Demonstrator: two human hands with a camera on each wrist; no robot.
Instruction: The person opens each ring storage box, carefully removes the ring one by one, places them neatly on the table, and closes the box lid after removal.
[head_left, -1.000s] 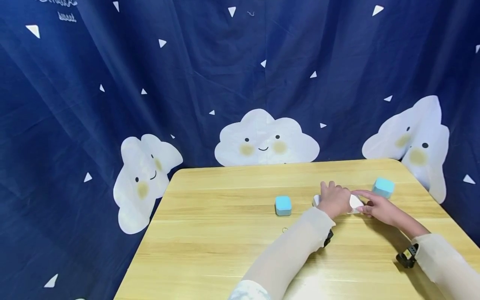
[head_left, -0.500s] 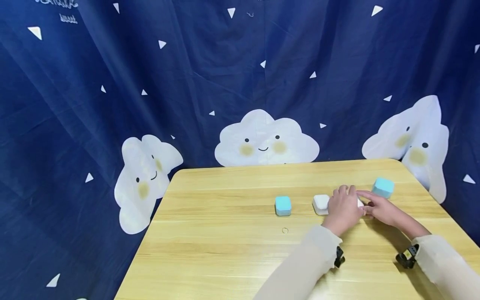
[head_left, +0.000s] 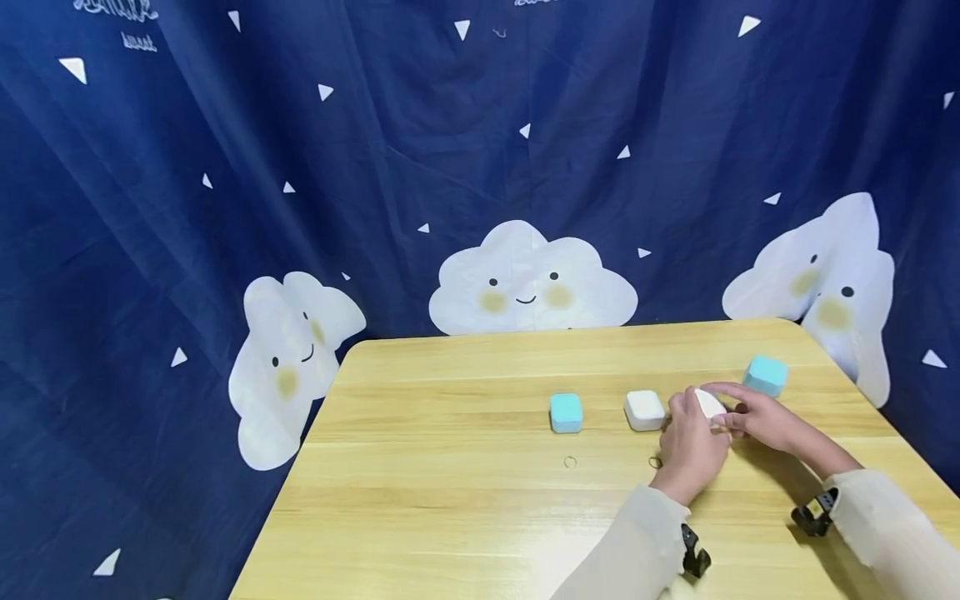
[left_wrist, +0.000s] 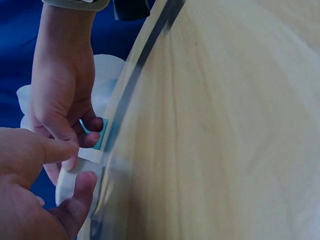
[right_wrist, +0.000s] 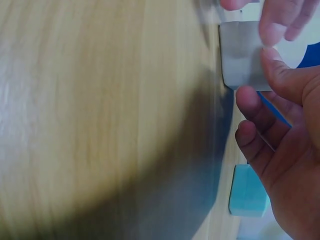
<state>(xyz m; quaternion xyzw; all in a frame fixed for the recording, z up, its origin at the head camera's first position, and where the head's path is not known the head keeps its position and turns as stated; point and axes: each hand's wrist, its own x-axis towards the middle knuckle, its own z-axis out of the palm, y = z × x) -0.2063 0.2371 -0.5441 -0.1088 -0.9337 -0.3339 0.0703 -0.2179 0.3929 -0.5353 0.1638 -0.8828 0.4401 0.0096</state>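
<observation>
A small white box with rounded corners stands on the wooden table between the two hands. My left hand grips it from the near left side, thumb on its side in the left wrist view. From the right, my right hand pinches the same box, with the thumb against its grey-white face in the right wrist view. A second white box sits just left of my left hand. One thin ring lies beside the left wrist, another ring farther left.
A light blue box stands left of the white ones. Behind the right hand is another blue box. The wooden table ends at a dark blue curtain with cloud prints.
My left hand has moved from over the left white box rightward and nearer to me, uncovering that box and a ring, and now grips the right white box. The right hand stays put.
</observation>
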